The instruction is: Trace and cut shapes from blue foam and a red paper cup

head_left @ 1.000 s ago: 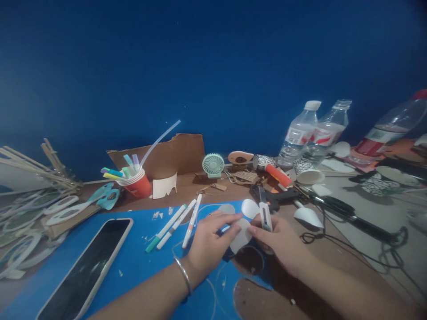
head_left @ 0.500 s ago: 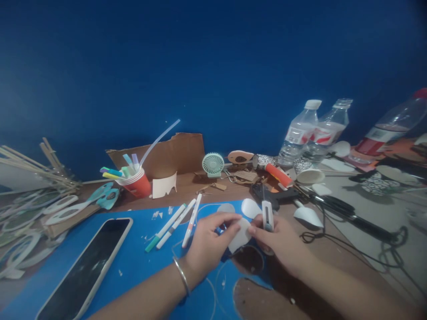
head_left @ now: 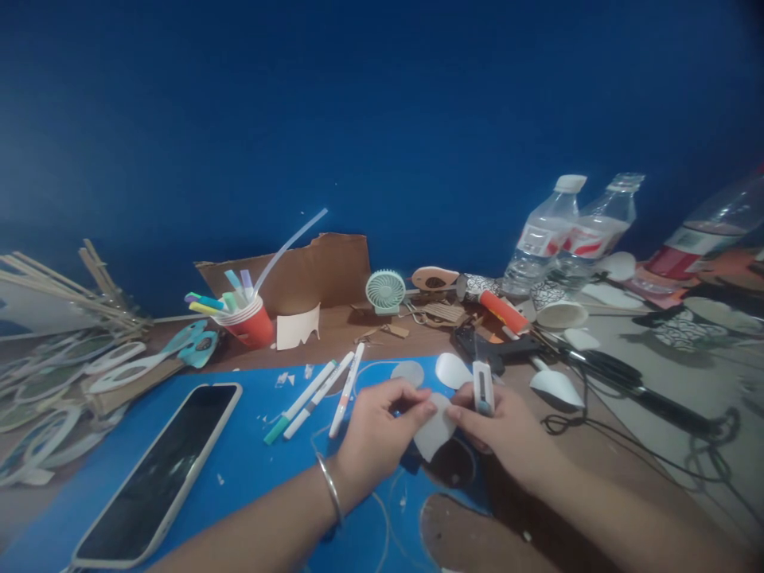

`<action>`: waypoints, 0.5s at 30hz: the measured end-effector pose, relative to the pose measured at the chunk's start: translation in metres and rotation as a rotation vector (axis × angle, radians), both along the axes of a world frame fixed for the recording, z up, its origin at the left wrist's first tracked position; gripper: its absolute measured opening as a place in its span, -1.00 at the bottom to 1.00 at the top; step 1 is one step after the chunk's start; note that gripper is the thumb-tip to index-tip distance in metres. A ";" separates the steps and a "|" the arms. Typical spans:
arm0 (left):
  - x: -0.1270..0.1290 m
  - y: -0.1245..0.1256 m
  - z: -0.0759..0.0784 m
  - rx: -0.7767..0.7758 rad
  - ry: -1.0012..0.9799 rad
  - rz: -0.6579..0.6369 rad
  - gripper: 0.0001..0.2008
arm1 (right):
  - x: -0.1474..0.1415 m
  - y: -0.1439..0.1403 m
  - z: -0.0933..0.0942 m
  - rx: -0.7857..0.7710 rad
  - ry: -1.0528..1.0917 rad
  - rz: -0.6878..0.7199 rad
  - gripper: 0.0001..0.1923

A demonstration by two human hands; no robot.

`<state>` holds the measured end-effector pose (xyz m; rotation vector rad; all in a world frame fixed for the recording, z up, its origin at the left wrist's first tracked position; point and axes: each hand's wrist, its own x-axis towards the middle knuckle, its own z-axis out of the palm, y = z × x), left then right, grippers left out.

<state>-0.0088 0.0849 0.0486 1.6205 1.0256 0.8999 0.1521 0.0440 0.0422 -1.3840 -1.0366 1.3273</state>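
Observation:
A small white rounded paper piece is held up between my hands, over the blue sheet. My left hand, with a silver bangle at the wrist, pinches its left edge between thumb and fingers. My right hand is closed around a white utility knife, whose blade end points up and away from me. The thumb of that hand also touches the paper's right edge. Behind the hands lie a round grey-white disc and a white rounded cut-out.
The blue sheet has holes cut in it; a phone and several markers lie on it. A red cup of pens, a small fan, a glue gun and bottles stand or lie behind. A black cable runs right.
The white paper piece has turned slightly in my fingers, its lower edge now hanging more to a point. The whole view has shifted a little; both hands keep their grip.

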 end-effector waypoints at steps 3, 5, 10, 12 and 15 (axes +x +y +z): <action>0.001 0.000 -0.001 -0.016 -0.027 0.068 -0.81 | 0.000 0.000 -0.001 -0.020 0.027 -0.021 -0.74; 0.001 0.003 0.000 -0.059 -0.083 0.095 -0.79 | 0.000 0.000 -0.003 -0.031 0.046 -0.052 -0.72; 0.001 0.011 0.004 -0.241 -0.354 0.081 -0.83 | 0.001 0.003 -0.008 -0.008 0.162 -0.148 -0.70; 0.000 0.011 0.005 -0.204 -0.306 0.068 -0.82 | 0.002 0.003 -0.010 -0.011 0.190 -0.155 -0.71; -0.001 0.008 0.004 -0.062 -0.110 -0.028 -0.79 | 0.002 0.002 -0.012 -0.013 0.188 -0.148 -0.71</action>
